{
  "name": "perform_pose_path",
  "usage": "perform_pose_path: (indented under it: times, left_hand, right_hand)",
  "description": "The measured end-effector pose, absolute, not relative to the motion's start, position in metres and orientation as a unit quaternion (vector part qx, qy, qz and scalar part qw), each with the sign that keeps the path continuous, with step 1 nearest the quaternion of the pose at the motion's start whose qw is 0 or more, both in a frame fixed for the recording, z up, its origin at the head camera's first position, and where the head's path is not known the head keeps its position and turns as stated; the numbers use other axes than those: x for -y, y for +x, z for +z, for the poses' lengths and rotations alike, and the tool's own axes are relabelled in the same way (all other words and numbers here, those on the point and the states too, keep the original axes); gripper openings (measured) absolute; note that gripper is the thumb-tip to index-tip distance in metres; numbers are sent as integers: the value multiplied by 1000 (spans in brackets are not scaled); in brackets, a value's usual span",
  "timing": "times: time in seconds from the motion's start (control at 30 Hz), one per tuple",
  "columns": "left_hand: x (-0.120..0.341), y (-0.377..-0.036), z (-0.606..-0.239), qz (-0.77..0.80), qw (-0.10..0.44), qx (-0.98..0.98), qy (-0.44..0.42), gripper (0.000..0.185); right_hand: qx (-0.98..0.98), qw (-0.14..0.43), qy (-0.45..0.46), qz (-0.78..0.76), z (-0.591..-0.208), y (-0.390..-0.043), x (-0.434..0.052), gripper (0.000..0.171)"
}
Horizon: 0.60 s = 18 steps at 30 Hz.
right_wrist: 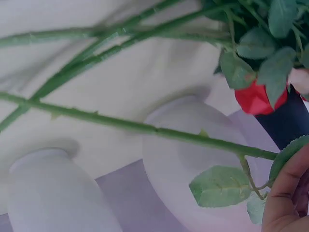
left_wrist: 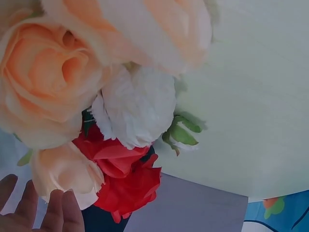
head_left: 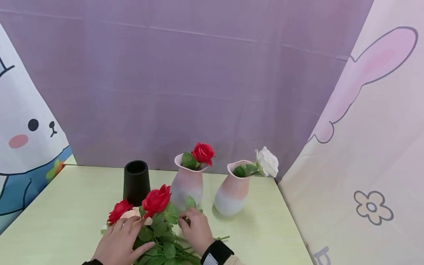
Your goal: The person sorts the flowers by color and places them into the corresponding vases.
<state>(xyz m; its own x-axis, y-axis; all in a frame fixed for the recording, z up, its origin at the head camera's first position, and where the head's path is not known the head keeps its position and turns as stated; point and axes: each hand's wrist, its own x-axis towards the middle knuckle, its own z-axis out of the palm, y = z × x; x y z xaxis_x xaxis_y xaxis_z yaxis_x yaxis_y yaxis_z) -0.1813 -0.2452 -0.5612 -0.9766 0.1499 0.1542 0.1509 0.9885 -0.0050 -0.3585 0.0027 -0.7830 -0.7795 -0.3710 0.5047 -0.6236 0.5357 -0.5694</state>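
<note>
Well, from where I stand, the head view has a loose bunch of flowers [head_left: 160,228] lying at the near side of the pale tabletop [head_left: 82,200], heads to the left and stems trailing right. The left hand [head_left: 120,239] lies spread over it, fingers nearly straight across a peach rose, just beside a red rose [head_left: 157,200]. The right hand [head_left: 198,230] is at the leafy side, fingers curled in a pinch. Behind the bunch stand a black vase [head_left: 136,186] and, farther right, two pink-and-white vases: the middle vase [head_left: 187,187] bears a red bloom [head_left: 203,153], and the right-hand vase [head_left: 232,193] a white bloom [head_left: 267,161] leaning out over its rim.

Over at the left wrist, large peach roses [left_wrist: 41,82] crowd a white flower [left_wrist: 140,104], with red petals below. The left fingers stretch out loosely near a smaller peach rose [left_wrist: 67,174]; it's dim there, so I can't tell whether they touch it.

At the right wrist, the right fingers grip the leafy end of a long green stem [right_wrist: 145,128], which slants across in front of a pale vase, other stems crossing near it.
</note>
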Motion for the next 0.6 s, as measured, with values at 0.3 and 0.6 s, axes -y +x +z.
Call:
perform_pose_path:
  times: [0.3, 0.6]
  left_hand:
    - [326, -274, -769, 19, 162, 983, -78, 93]
    - [357, -320, -846, 29, 214, 974, -71, 97]
  right_hand:
    - [815, 202, 290, 459, -728, -353, -7, 14]
    - [814, 236, 264, 461, -729, -374, -11, 26]
